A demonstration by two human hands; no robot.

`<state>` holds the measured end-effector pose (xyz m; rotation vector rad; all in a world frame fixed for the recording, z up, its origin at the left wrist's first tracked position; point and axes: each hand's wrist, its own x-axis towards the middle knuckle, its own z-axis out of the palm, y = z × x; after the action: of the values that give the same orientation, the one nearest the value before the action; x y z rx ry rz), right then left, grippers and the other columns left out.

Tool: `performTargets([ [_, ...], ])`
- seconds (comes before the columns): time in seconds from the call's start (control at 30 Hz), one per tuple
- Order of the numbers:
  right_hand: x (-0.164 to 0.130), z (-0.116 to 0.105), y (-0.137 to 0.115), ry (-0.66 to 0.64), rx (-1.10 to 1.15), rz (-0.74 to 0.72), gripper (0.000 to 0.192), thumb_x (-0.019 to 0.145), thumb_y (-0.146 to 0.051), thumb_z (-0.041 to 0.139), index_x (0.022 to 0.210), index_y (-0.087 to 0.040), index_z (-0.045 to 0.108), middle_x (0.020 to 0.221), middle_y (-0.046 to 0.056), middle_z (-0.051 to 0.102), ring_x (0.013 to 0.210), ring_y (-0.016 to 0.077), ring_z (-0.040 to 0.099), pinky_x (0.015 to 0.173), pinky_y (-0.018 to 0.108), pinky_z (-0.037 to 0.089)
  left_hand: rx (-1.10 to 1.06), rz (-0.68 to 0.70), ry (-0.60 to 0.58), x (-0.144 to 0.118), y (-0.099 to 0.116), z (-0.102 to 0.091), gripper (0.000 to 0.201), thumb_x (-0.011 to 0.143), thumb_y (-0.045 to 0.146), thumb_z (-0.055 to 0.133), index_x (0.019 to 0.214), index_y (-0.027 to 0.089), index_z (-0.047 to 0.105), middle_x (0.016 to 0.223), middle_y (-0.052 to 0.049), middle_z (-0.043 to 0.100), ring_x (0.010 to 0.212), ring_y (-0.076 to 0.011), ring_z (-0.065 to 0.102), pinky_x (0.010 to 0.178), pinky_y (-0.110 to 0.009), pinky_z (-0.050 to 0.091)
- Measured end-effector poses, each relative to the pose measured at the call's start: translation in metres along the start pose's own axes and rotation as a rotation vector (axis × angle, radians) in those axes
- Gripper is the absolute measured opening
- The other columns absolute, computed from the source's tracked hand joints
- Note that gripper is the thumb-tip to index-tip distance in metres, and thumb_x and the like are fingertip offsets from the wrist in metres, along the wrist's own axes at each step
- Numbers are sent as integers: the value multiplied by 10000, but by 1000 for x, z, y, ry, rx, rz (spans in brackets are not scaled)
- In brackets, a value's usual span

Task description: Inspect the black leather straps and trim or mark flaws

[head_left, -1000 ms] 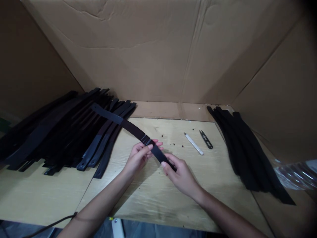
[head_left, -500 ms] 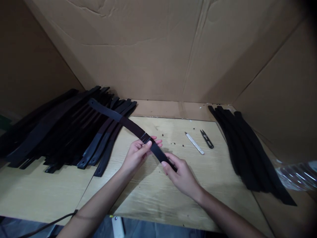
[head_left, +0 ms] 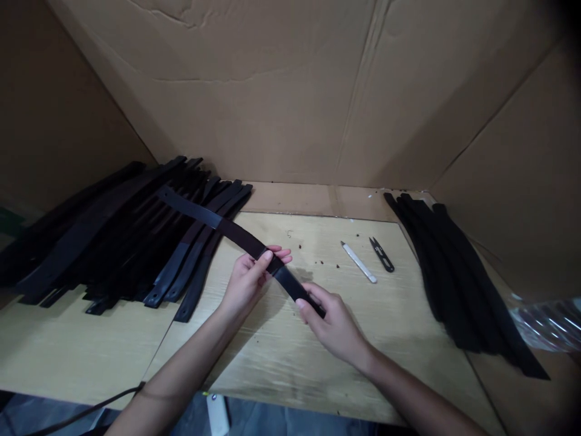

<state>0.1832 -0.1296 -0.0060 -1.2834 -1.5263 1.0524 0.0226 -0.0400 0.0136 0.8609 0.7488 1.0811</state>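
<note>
The left hand (head_left: 249, 280) pinches a long, flat, dark leather strap (head_left: 236, 233) between thumb and fingers partway along it, while the right hand (head_left: 333, 321) closes on its near end, so the strap hangs taut just above the pale wooden surface (head_left: 281, 357), its far end resting on the big pile of black straps (head_left: 113, 242) at left. A smaller bundle of black straps (head_left: 454, 272) lies well right; black thread snips (head_left: 382, 254) and a slim white tool (head_left: 358, 262) lie between, clear of both hands, within brown cardboard walls (head_left: 290, 91).
</note>
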Motion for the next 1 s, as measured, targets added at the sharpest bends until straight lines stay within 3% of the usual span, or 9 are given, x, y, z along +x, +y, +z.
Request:
performTargets([
  [0.53,0,-1,9,-21,30,47,240,936,-313,511,1081,-146,606,694,-6,519,600,135,466,550,244,373,-35,-100,-102,2,-5,-6,212,814,263,723,965,114,713,954,-106,765,912,-209,721,866,-301,549],
  [0.83,1,-4,9,-22,114,72,285,942,-328,521,1124,-123,599,639,-27,500,563,121,459,533,233,363,66,-74,-188,1,-3,-8,429,690,135,811,1091,139,661,1042,-110,755,1000,-262,703,935,-373,520],
  [1.0,1,-3,10,-27,138,74,292,945,-330,518,1135,-122,595,646,-29,498,569,119,454,537,232,364,85,-77,-217,3,-3,-13,388,773,206,756,1135,138,631,999,-121,762,925,-245,724,857,-342,551],
])
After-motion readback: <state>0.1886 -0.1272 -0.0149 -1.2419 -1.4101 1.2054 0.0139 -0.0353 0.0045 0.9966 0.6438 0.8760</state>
